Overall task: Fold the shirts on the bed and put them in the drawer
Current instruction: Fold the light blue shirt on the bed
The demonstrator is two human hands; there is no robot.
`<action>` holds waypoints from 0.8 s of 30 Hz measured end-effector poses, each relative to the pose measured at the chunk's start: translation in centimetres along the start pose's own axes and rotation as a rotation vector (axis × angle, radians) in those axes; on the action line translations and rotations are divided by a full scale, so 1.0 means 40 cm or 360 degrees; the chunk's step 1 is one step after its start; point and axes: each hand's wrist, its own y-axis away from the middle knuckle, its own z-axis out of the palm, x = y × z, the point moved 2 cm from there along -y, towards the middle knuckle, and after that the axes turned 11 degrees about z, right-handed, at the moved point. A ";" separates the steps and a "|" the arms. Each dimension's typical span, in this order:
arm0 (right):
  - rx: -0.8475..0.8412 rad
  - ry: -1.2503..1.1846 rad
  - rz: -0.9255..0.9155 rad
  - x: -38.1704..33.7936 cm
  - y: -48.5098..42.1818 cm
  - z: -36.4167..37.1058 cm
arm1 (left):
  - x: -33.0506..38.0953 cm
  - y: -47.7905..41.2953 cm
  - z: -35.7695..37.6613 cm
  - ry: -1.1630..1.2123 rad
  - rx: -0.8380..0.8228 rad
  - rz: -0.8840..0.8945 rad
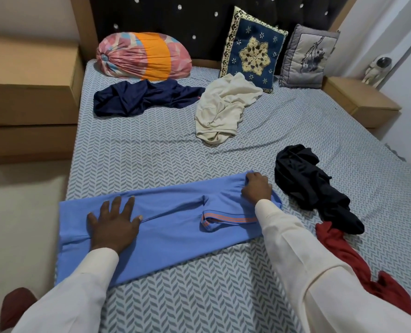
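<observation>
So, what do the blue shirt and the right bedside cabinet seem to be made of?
Blue shirt: probably a smooth knit, perhaps synthetic; it lies flat with soft folds.
Bedside cabinet: looks like matte laminated board, tan and even, sharp-edged; solid wood cannot be ruled out.

The bed [151,152] holds scattered shirts [137,98] and pillows [252,54].

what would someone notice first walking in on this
The blue shirt, half folded across the near side of the bed, with the left hand flat on it and the right hand gripping its right end. A crumpled black shirt and a red shirt lie just to its right; a navy shirt and a cream shirt sit farther up by the pillows.
</observation>
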 end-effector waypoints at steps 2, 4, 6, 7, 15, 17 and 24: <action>-0.0142 0.0181 0.0000 0.001 -0.011 0.016 | -0.041 0.005 0.026 -0.0012 0.0022 -0.0023; -0.0212 0.0292 0.0010 -0.003 -0.020 0.025 | -0.084 0.020 0.043 -0.0049 0.0119 0.0102; -0.0307 0.0345 0.0021 -0.013 -0.024 0.015 | -0.114 0.025 0.046 -0.0066 0.0117 0.0238; -0.0375 0.0344 0.0046 -0.020 -0.024 0.003 | -0.123 0.025 0.047 -0.0067 0.0105 0.0273; 0.0042 -0.0041 -0.0713 -0.172 0.207 0.001 | -0.130 0.025 -0.006 -0.0089 -0.0093 0.0355; -0.0103 0.0183 -0.0774 -0.189 0.250 0.028 | -0.125 0.035 -0.016 -0.0113 -0.0108 0.0333; 0.0033 -0.0042 -0.0636 -0.178 0.255 0.015 | -0.152 0.045 -0.016 -0.0032 -0.0133 0.0356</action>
